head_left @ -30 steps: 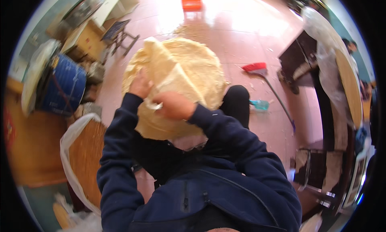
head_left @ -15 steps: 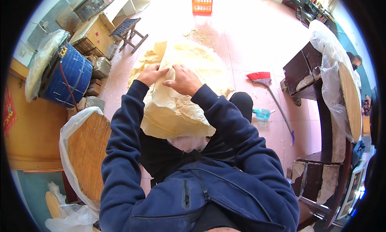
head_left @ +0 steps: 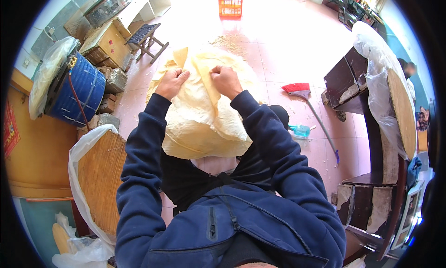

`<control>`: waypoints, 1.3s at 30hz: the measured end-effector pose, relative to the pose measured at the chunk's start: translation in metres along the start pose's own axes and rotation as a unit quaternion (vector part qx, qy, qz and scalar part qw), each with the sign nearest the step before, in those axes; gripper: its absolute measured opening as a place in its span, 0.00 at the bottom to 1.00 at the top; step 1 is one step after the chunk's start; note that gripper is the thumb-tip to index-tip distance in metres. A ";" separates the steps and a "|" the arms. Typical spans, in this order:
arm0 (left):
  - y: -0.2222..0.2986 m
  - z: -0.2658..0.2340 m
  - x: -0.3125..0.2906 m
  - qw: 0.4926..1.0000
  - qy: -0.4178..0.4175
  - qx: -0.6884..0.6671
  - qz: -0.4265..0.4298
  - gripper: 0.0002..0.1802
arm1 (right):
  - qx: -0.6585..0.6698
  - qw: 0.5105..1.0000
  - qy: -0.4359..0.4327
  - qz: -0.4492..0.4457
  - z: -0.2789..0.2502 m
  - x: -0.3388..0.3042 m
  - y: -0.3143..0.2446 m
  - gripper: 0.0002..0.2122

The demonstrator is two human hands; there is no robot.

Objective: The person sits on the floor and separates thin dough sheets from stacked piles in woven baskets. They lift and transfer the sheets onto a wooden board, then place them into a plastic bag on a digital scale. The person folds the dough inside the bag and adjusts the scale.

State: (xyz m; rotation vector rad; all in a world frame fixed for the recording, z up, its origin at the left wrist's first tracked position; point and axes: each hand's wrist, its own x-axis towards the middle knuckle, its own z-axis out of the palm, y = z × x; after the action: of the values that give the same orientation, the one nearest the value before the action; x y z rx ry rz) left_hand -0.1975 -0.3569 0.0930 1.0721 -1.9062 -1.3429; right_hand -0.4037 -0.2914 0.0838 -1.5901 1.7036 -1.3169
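Observation:
A big pile of thin, pale-yellow, wrinkled sheets [head_left: 200, 138] lies in front of me, its near edge over my lap. My left hand [head_left: 172, 84] is closed in a pinch on the top sheet, on the pile's left side. To the right, my right hand [head_left: 226, 82] is curled closed, gripping a raised fold of that same sheet. Between the hands the sheet spreads loosely, with a ridge running down from the right hand. The fingertips and the exact edge they hold are partly hidden.
Right of the pile lie a red-headed broom [head_left: 297, 88] and a teal plastic item [head_left: 301, 130]. A folding stool [head_left: 147, 41], a blue drum [head_left: 79, 89] and bricks stand left. An orange crate [head_left: 230, 5] is ahead. A round wooden board [head_left: 100, 177] is near my left arm.
My hands have moved apart, the right one to the right with its part of the sheet. The sheet, bunched between them before, is now spread wider and the near flap lies differently.

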 end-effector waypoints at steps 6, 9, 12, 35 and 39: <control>0.015 -0.029 -0.017 0.999 0.044 0.018 0.003 0.18 | 0.040 0.998 -0.028 0.038 -0.021 0.034 0.025 0.08; 0.028 -0.051 -0.029 0.999 0.027 0.033 -0.004 0.18 | -0.026 0.999 -0.039 0.004 -0.032 0.049 0.036 0.09; 0.043 -0.075 -0.043 0.998 0.014 0.054 -0.012 0.18 | -0.022 0.998 -0.051 0.006 -0.043 0.060 0.046 0.09; 0.110 -0.285 -0.237 0.975 0.208 -0.018 -0.077 0.15 | -0.137 0.990 -0.008 0.042 -0.037 0.085 0.105 0.09; 0.114 -0.317 -0.289 0.964 0.251 -0.046 -0.071 0.14 | -0.128 0.991 0.006 0.038 -0.046 0.077 0.100 0.09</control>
State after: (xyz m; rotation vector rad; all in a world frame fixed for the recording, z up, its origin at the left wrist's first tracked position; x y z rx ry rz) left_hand 0.1752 -0.2445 0.3060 1.3674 -1.4033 -1.0852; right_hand -0.5089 -0.3607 0.0386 -1.6364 1.9860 -1.1096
